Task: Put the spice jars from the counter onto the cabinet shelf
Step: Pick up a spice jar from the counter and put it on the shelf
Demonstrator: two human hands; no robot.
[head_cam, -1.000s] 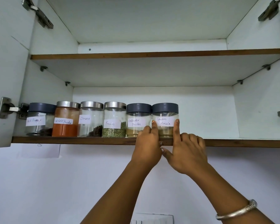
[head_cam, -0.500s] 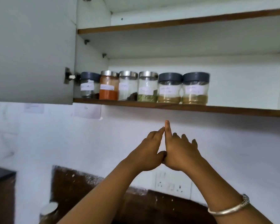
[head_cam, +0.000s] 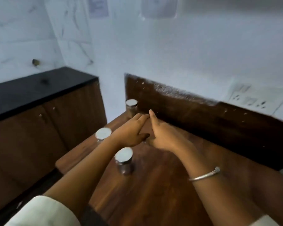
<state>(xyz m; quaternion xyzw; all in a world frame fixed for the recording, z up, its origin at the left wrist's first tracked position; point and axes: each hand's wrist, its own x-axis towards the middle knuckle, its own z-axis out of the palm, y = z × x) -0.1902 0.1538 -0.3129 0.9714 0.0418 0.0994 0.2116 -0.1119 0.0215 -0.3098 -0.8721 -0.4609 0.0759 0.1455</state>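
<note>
Three spice jars with shiny metal lids stand on the wooden counter. The far jar is by the brown backsplash. A middle jar stands near the counter's left edge, and the nearest jar is just under my left forearm. My left hand and my right hand hover side by side over the counter with fingers stretched forward, holding nothing. Both are between the far jar and the nearest jar. The cabinet shelf is out of view. The picture is blurred.
A dark brown backsplash board rises behind the counter. To the left stands a lower cabinet with a black top. A wall socket panel sits at the right on the white wall.
The view has swung down from the cabinet shelf with its row of jars to the counter. Both hands have dropped from the shelf edge and now hover over the counter.
</note>
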